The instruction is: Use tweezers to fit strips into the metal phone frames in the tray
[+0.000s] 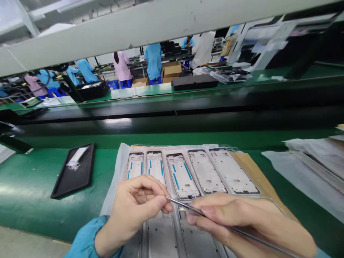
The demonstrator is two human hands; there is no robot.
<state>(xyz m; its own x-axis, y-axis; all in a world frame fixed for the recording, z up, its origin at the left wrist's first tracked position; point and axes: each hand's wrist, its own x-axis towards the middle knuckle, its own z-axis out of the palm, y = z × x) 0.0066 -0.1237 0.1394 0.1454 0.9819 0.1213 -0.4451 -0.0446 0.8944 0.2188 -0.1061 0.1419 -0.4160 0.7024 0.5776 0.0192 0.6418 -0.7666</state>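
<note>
My right hand (pixel 236 216) is closed round a pair of metal tweezers (pixel 185 205) that point left. Their tips meet the thumb and forefinger of my left hand (pixel 142 202), which are pinched together; whatever is between them is too small to make out. Both hands hover over a clear plastic tray with rows of phone middle frames. In the back row, three frames carry blue strips, one being the middle frame (pixel 182 176). To its right, a plain frame (pixel 206 172) and the rightmost frame (pixel 233 171) show no blue strips. My hands partly cover the front row.
On the green bench (pixel 107 157), a black tray (pixel 73 170) at left holds a white strip and small clear bits. Stacked trays with white sheets (pixel 317 175) stand at right. A dark conveyor belt (pixel 172 120) runs behind; several people work beyond it.
</note>
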